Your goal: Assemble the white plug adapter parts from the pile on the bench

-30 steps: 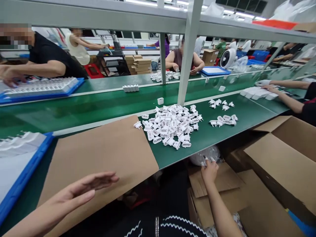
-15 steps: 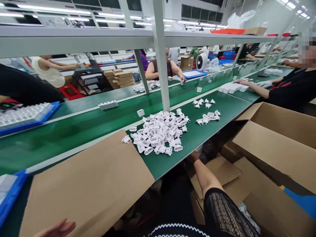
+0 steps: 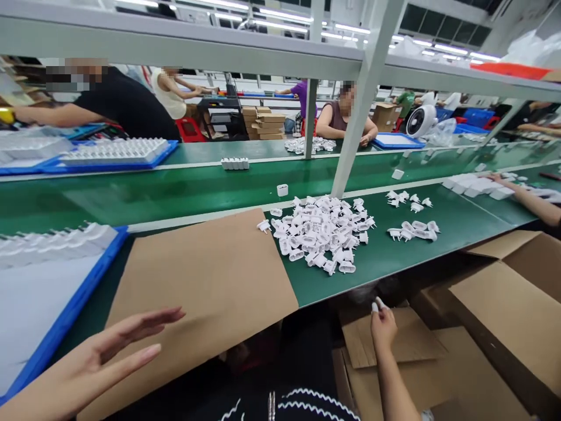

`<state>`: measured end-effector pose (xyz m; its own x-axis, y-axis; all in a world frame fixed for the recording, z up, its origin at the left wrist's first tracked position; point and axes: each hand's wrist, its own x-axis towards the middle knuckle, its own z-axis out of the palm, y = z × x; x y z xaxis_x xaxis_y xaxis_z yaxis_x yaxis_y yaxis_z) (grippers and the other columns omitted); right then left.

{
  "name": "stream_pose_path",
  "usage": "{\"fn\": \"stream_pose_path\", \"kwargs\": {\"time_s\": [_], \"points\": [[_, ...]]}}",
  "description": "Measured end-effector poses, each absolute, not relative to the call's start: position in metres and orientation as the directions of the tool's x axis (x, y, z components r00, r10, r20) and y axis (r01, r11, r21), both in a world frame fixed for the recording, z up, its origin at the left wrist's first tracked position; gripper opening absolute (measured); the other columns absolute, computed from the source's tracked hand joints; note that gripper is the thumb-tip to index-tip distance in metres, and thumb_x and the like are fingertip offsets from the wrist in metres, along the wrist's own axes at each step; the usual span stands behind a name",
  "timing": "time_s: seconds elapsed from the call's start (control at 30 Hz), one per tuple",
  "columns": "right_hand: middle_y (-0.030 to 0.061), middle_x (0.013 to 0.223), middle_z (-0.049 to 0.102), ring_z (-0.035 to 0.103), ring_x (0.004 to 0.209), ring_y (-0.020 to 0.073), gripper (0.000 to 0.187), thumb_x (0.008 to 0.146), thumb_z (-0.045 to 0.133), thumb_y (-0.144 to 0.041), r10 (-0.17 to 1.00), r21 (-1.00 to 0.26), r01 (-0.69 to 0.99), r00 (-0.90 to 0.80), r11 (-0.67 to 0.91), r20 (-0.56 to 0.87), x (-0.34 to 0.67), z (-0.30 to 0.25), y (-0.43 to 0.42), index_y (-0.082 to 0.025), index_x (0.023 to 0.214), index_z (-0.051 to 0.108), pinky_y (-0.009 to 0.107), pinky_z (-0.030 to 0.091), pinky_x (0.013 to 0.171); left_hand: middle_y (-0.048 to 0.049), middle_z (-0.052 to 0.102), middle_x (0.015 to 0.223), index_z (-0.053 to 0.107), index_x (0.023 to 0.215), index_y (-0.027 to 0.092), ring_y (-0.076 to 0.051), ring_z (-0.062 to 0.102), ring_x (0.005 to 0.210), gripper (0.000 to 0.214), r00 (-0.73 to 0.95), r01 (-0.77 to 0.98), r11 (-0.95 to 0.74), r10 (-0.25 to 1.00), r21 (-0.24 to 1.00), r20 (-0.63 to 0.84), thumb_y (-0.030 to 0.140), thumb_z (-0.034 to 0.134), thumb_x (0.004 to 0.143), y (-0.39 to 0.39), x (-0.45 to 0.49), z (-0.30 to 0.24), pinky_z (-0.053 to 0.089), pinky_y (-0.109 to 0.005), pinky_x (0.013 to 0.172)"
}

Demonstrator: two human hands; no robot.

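Observation:
My left hand (image 3: pixel 100 356) hovers with its fingers spread over a brown cardboard sheet (image 3: pixel 197 310) and holds nothing. My right hand (image 3: pixel 383 327) is raised below the front edge of the green conveyor bench (image 3: pixel 377 275), its fingers bunched. White tips show on two fingers; I cannot tell if they are finger covers or a small part. A heap of white plastic plug parts (image 3: pixel 322 231) lies on the bench, beyond both hands. Two smaller groups of the same parts (image 3: pixel 412 230) lie to its right.
A blue-rimmed tray (image 3: pixel 74 304) with white parts sits at the lower left. Open cardboard boxes (image 3: pixel 495 310) stand below the bench at the right. A co-worker's hand (image 3: pixel 497 178) reaches white pieces at the far right. White metal posts (image 3: pixel 355 99) rise from the bench.
My left hand has come back into view over the cardboard. My right hand has risen toward the bench edge. The view has swung slightly, and the parts have not visibly moved.

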<state>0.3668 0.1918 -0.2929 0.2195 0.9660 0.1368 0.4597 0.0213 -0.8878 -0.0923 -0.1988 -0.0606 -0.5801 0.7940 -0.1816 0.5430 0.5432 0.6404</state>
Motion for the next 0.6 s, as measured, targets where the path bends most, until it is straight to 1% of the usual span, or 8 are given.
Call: {"fn": "stream_pose_path", "kwargs": {"time_s": [0.03,0.1,0.17,0.27,0.37,0.47,0.53,0.6], "points": [[0.0071,0.067,0.065,0.067,0.073,0.0314,0.032,0.069,0.067,-0.054,0.958,-0.901,0.433,0.252,0.012,0.134,0.376,-0.287,0.177,-0.022,0.07,0.066,0.054,0.058,0.08,0.019,0.067,0.138,0.066,0.126,0.061,-0.029,0.062,0.135,0.057,-0.573,0.538,0.544,0.796,0.644,-0.194,0.085,0.056,0.075,-0.19,-0.092,-0.061,0.05,-0.047,0.114],[0.0053,0.062,0.064,0.066,0.064,0.0294,0.038,0.064,0.067,-0.06,0.953,-0.93,0.366,0.275,0.021,0.13,0.387,-0.271,0.154,-0.022,0.069,0.066,0.051,0.06,0.068,0.0139,0.057,0.152,0.061,0.14,0.053,-0.028,0.051,0.146,0.071,-0.546,0.593,0.529,0.819,0.607,-0.179,0.084,0.057,0.076,-0.172,-0.091,-0.066,0.039,-0.047,0.122],[0.0038,0.064,0.066,0.067,0.06,0.0257,0.042,0.061,0.072,-0.061,0.953,-0.958,0.28,0.271,0.055,0.134,0.39,-0.248,0.14,-0.021,0.071,0.064,0.044,0.06,0.06,0.0078,0.039,0.166,0.047,0.156,0.042,-0.027,0.033,0.157,0.085,-0.486,0.715,0.473,0.866,0.515,-0.119,0.083,0.052,0.081,-0.156,-0.093,-0.078,0.029,-0.049,0.127],[-0.0023,0.063,0.063,0.064,0.051,0.0175,0.047,0.056,0.083,-0.055,0.942,-0.982,0.136,0.291,0.132,0.167,0.384,-0.208,0.132,-0.021,0.08,0.06,0.032,0.057,0.051,-0.0007,0.016,0.174,0.032,0.166,0.03,-0.031,0.012,0.162,0.093,-0.382,0.85,0.379,0.922,0.366,-0.067,0.077,0.047,0.088,-0.138,-0.102,-0.105,0.016,-0.053,0.13],[-0.0091,0.058,0.054,0.052,0.04,0.0087,0.052,0.056,0.089,-0.051,0.921,-0.975,0.048,0.321,0.218,0.222,0.37,-0.169,0.127,-0.021,0.08,0.054,0.021,0.045,0.042,-0.0049,0.012,0.174,0.025,0.167,0.028,-0.032,0.01,0.162,0.089,-0.308,0.901,0.304,0.951,0.31,-0.037,0.07,0.046,0.092,-0.127,-0.107,-0.13,0.008,-0.054,0.131],[-0.0096,0.06,0.053,0.044,0.038,0.0041,0.049,0.06,0.091,-0.047,0.93,-0.961,-0.036,0.262,0.276,0.257,0.345,-0.137,0.119,-0.02,0.079,0.055,0.017,0.035,0.04,-0.0046,0.013,0.174,0.026,0.167,0.032,-0.033,0.012,0.162,0.083,-0.244,0.917,0.229,0.97,0.326,0.008,0.067,0.047,0.094,-0.119,-0.105,-0.137,0.005,-0.056,0.13],[-0.0064,0.06,0.058,0.046,0.041,0.0051,0.044,0.064,0.09,-0.048,0.953,-0.951,-0.112,0.13,0.287,0.272,0.322,-0.121,0.115,-0.018,0.082,0.064,0.018,0.037,0.043,-0.005,0.013,0.174,0.03,0.166,0.032,-0.034,0.011,0.162,0.083,-0.235,0.915,0.215,0.972,0.341,0.017,0.068,0.048,0.093,-0.116,-0.102,-0.135,0.004,-0.057,0.13],[-0.0004,0.061,0.066,0.057,0.05,0.0107,0.041,0.071,0.086,-0.053,0.955,-0.947,-0.149,-0.04,0.284,0.292,0.293,-0.107,0.113,-0.017,0.085,0.072,0.024,0.048,0.052,-0.0058,0.014,0.174,0.033,0.165,0.033,-0.035,0.012,0.162,0.083,-0.239,0.911,0.216,0.971,0.351,0.024,0.07,0.048,0.092,-0.115,-0.099,-0.133,0.004,-0.058,0.129]]}}
